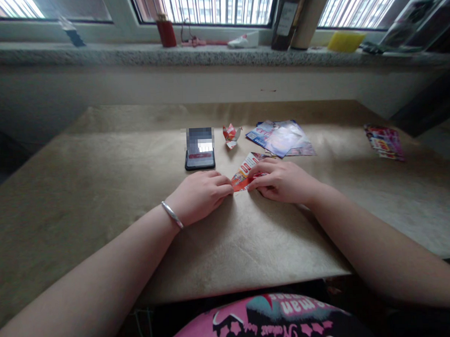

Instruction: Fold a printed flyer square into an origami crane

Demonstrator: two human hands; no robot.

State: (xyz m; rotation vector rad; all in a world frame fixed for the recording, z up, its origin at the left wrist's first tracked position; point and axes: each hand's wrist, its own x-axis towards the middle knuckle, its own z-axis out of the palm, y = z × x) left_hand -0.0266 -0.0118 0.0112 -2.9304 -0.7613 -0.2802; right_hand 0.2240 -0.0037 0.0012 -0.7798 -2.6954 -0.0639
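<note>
A folded piece of red and white printed paper (243,173) lies on the tan table (80,194) between my hands. My left hand (200,195), with a silver bracelet on its wrist, has its fingers curled and pinches the paper's near left corner. My right hand (283,180) lies over the paper's right side, its fingers pressed down on it. Both hands hold the same sheet flat against the table.
A dark phone (199,148) lies just beyond my hands. A small folded red paper figure (231,135) stands to its right, then a pile of coloured sheets (281,137). More printed paper (384,141) lies far right. A stone windowsill (130,54) carries a red cup (166,31) and other items.
</note>
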